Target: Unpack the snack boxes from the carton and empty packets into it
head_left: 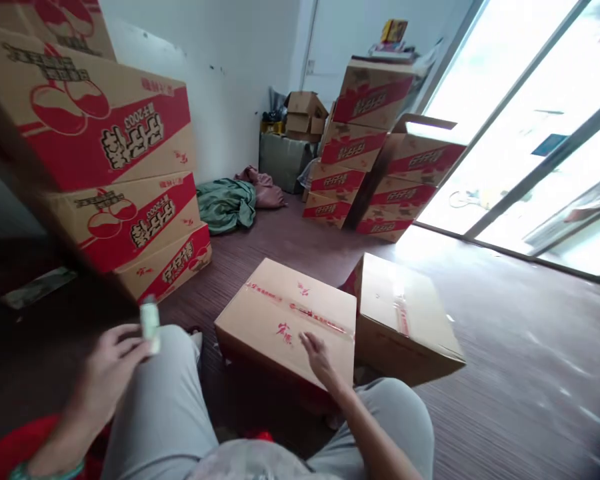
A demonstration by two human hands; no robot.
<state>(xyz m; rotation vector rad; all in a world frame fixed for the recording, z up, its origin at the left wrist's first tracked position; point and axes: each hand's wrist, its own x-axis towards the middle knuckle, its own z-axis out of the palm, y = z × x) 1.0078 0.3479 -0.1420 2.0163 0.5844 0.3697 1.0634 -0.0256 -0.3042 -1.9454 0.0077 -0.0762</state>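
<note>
My left hand [113,370] is raised above my left thigh, its thumb and fingers closed on a small, pale, upright object with a greyish top [150,325]. Blur hides what kind of thing it is. Over the top of a closed cardboard box [265,313] is my right hand [316,352], with its fingers curled together. Whether anything is between them is hidden, and I cannot tell if they touch the cardboard. Clear tape with red print [305,311] runs across that box's lid, and red characters are printed on either side.
A second taped box [425,300] stands right beside the first. Printed cartons [145,143] are stacked high at the left, with more stacks [353,147] by the glass doors [480,173]. Green cloth or sacking [227,203] lies on the floor near the wall.
</note>
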